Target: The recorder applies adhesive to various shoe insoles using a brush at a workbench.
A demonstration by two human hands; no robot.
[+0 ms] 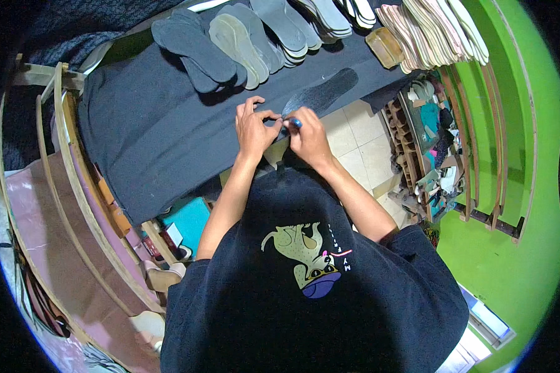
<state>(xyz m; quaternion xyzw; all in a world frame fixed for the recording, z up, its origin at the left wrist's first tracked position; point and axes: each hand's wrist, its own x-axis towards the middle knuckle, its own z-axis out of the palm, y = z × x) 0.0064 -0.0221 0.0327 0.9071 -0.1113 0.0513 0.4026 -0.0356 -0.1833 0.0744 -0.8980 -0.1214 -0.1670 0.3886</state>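
A black shoe sole piece point(330, 87) lies on the dark cloth at the table's near edge. My left hand point(252, 132) is at its near end, thumb and index finger pinched together and the other fingers raised. What that pinch holds is too small to make out. Right beside it, my right hand point(311, 142) is closed around a small tool with a blue handle point(297, 123). The tool's tip is hidden between the two hands, which almost touch.
Stacks of grey soles point(199, 53) and pale insoles point(435, 34) line the table's far side, with a yellowish container point(384, 48) between them. A dark cloth point(149, 137) covers the table. To the right stands a rack of scraps point(438, 130); wooden rails point(74, 161) run along the left.
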